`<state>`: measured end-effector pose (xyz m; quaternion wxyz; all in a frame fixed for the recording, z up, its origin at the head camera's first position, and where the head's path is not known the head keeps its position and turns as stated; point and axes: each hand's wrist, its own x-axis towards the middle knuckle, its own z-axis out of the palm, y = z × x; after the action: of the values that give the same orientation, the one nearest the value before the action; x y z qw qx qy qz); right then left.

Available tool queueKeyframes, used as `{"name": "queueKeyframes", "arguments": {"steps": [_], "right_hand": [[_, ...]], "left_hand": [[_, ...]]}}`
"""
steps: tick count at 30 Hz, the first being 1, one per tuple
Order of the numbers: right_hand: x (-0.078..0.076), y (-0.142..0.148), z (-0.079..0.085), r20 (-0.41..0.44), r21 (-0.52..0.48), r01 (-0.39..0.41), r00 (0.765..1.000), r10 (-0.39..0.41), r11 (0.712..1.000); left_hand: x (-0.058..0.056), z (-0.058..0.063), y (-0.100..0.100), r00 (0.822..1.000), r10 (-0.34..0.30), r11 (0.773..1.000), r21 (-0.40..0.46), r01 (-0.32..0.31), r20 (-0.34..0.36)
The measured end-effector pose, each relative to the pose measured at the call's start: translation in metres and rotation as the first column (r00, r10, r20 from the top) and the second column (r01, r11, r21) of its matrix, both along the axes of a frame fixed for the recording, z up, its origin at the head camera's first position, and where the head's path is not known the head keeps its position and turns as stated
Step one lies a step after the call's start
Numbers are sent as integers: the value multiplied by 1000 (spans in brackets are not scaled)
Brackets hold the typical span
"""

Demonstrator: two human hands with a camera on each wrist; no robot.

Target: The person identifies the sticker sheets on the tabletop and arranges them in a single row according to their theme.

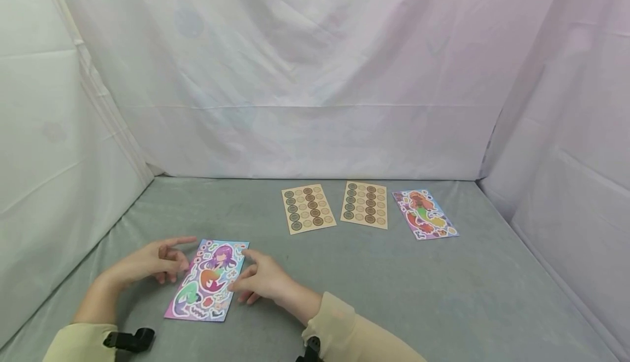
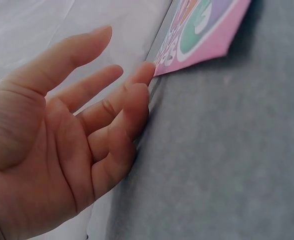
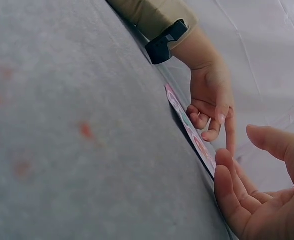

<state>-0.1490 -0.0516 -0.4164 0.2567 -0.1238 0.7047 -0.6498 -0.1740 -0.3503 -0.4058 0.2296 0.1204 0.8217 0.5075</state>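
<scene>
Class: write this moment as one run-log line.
left hand: at left edge of near colourful sheet; right hand: at its right edge; two tan sheets: farther back; far colourful sheet: right of them

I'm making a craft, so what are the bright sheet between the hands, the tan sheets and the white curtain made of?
Bright sheet: probably smooth coated paper or card; it's thin, with sharp, colourful print. Tan sheets: perhaps matt brown paper; no shine shows. Curtain: cloth, it seems, rather dull; it hangs in soft folds.
</scene>
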Motion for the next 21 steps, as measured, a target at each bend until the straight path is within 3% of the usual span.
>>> {"name": "queueKeyframes", "arguments": {"steps": [11,21], "right_hand": [[-6,5,4,-66,1,-5,998,5,1000],[-15,12,10,-107,10,13,994,-12,1000]], "left_hand": [[0,3,3,994,49,999,-15,-50,-95],[0,4,7,965,112,994,44,-105,-238]]}}
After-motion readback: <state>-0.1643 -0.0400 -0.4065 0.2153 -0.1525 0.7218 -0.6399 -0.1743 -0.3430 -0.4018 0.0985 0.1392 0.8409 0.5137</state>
